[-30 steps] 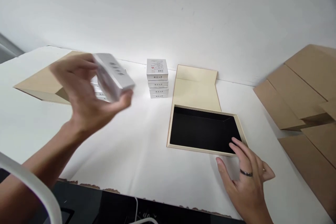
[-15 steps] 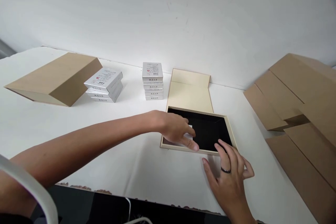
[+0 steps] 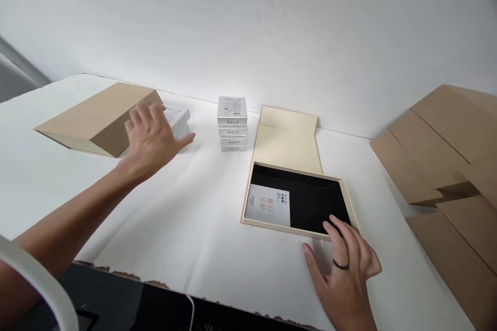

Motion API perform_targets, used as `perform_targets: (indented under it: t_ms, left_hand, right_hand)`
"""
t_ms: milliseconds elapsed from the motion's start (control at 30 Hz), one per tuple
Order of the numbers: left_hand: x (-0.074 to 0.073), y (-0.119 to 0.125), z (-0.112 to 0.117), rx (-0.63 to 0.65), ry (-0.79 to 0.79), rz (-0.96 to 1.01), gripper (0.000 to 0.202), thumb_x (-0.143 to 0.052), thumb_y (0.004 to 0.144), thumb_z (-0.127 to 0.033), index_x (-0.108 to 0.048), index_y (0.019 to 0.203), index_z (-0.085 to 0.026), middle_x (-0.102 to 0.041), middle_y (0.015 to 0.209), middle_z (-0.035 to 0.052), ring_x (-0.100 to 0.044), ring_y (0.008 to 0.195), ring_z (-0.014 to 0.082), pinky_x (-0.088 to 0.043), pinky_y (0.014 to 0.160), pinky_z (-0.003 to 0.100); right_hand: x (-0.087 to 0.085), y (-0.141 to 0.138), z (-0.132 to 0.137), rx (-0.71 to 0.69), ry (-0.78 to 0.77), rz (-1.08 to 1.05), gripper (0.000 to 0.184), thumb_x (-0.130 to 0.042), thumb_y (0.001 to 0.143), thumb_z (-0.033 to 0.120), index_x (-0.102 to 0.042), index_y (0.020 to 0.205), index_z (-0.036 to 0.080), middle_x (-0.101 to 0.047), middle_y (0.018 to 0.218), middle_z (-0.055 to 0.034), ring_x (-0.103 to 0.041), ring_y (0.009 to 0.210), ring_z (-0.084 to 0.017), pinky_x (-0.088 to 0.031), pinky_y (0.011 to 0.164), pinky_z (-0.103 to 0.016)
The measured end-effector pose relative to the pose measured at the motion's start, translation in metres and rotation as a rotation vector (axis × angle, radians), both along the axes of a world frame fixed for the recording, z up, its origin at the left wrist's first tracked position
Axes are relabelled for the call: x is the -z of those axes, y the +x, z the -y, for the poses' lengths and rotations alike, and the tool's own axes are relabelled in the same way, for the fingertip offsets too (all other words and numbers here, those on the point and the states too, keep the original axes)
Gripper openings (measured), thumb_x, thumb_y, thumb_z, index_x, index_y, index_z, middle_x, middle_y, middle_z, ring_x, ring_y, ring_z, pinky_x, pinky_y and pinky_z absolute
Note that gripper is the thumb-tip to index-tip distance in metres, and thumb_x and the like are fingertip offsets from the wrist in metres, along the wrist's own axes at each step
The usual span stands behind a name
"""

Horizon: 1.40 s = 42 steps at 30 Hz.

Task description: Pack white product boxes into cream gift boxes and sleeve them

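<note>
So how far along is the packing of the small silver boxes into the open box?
One small silver box lies in the open box, at its left end. The left hand, empty, reaches over the leaning pile; the right hand rests on the open box's near rim. Left: that pile and the upright stack.

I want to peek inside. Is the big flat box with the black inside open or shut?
Open. The gift box has its cream lid flap folded back flat on the table, and one small silver box shows inside.

Black-lined cream box [image 3: 351, 206], silver packs [image 3: 232, 124]
</note>
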<state>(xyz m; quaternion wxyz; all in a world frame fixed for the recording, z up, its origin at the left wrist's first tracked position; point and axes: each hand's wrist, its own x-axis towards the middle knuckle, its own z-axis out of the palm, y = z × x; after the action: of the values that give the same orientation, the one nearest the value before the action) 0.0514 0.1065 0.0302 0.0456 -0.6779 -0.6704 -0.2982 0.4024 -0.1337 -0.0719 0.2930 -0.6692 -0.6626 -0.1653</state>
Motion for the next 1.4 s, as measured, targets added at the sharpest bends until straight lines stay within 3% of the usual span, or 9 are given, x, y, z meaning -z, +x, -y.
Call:
perform_targets:
  t_ms: [167, 333, 433, 500, 633, 867, 1067, 1233, 1400]
  left_hand:
    - [0.007, -0.039, 0.0, -0.14, -0.144, 0.152, 0.072, -0.087, 0.073, -0.057, -0.039, 0.113, -0.021, -0.054, 0.109, 0.0081, -0.055, 0.12, 0.0472, -0.036, 0.104, 0.079]
    - [-0.009, -0.023, 0.011, -0.117, -0.006, 0.438, 0.073, -0.092, 0.067, -0.043, -0.034, 0.106, -0.023, -0.049, 0.112, 0.0047, -0.056, 0.115, 0.0311, -0.051, 0.095, 0.051]
    - [-0.023, -0.001, 0.023, 0.205, 0.323, 0.563, 0.067, -0.085, 0.066, -0.019, -0.029, 0.101, -0.025, -0.053, 0.118, 0.0013, -0.062, 0.105, 0.0182, -0.053, 0.091, 0.038]
    - [-0.03, 0.017, 0.037, 0.501, 0.356, 0.611, 0.062, -0.08, 0.068, -0.017, -0.029, 0.102, -0.026, -0.059, 0.117, 0.0005, -0.065, 0.098, 0.0168, -0.054, 0.082, 0.034]
    - [-0.033, 0.069, 0.067, 0.85, 0.018, 0.515, 0.065, -0.082, 0.073, -0.03, -0.04, 0.122, -0.026, -0.062, 0.126, 0.0101, -0.067, 0.113, 0.0272, -0.059, 0.09, 0.042]
    - [-0.028, 0.164, 0.073, 1.262, -0.238, -0.273, 0.072, -0.087, 0.078, -0.027, -0.044, 0.134, -0.014, -0.068, 0.126, 0.0155, -0.068, 0.11, 0.0345, -0.052, 0.092, 0.046]
    - [-0.03, 0.189, 0.067, 1.261, -0.418, -0.28, 0.067, -0.083, 0.084, -0.037, -0.046, 0.134, -0.013, -0.071, 0.119, 0.0127, -0.07, 0.104, 0.0314, -0.05, 0.094, 0.043]
    - [-0.02, 0.203, 0.065, 1.233, -0.555, -0.32, 0.056, -0.082, 0.086, -0.044, -0.052, 0.123, -0.014, -0.072, 0.118, 0.0123, -0.07, 0.106, 0.0324, -0.049, 0.092, 0.041]
    - [-0.01, 0.185, 0.068, 1.103, -0.57, -0.26, 0.059, -0.082, 0.085, -0.047, -0.05, 0.122, -0.014, -0.071, 0.116, 0.0134, -0.069, 0.11, 0.0338, -0.048, 0.098, 0.044]
  right_hand:
    - [0.003, 0.001, -0.002, -0.009, 0.003, -0.03, 0.05, -0.057, 0.101, 0.047, -0.047, 0.145, 0.027, -0.061, 0.138, -0.0173, -0.054, 0.128, -0.04, -0.035, 0.105, -0.061]
    - [0.003, 0.001, -0.001, -0.013, 0.006, -0.022, 0.05, -0.059, 0.1, 0.045, -0.047, 0.145, 0.026, -0.062, 0.137, -0.0178, -0.055, 0.128, -0.039, -0.035, 0.105, -0.06]
    - [0.003, 0.0, -0.001, -0.007, -0.001, -0.031, 0.049, -0.056, 0.101, 0.047, -0.047, 0.145, 0.027, -0.061, 0.138, -0.0172, -0.054, 0.128, -0.039, -0.035, 0.106, -0.06]
    - [0.003, 0.0, -0.001, 0.004, -0.007, -0.043, 0.048, -0.055, 0.102, 0.047, -0.047, 0.144, 0.027, -0.061, 0.138, -0.0166, -0.054, 0.129, -0.039, -0.034, 0.106, -0.06]
    - [0.003, 0.0, -0.002, 0.002, -0.003, -0.032, 0.048, -0.057, 0.101, 0.045, -0.047, 0.144, 0.025, -0.061, 0.138, -0.0176, -0.053, 0.129, -0.039, -0.034, 0.106, -0.06]
    - [0.002, 0.001, -0.004, -0.019, 0.015, -0.015, 0.048, -0.055, 0.103, 0.044, -0.046, 0.145, 0.024, -0.061, 0.138, -0.0172, -0.053, 0.129, -0.036, -0.035, 0.105, -0.055]
    - [0.003, 0.001, -0.005, -0.032, 0.046, 0.013, 0.043, -0.051, 0.106, 0.043, -0.049, 0.142, 0.019, -0.061, 0.137, -0.0179, -0.053, 0.13, -0.035, -0.035, 0.105, -0.053]
    - [0.003, 0.001, -0.005, -0.079, 0.093, -0.094, 0.067, -0.064, 0.1, 0.038, -0.031, 0.155, 0.017, -0.054, 0.145, -0.0223, -0.051, 0.135, -0.034, -0.037, 0.11, -0.057]
    - [0.001, 0.002, -0.005, -0.148, 0.097, -0.12, 0.077, -0.072, 0.095, 0.028, -0.026, 0.156, 0.015, -0.051, 0.147, -0.0255, -0.048, 0.14, -0.033, -0.039, 0.111, -0.058]
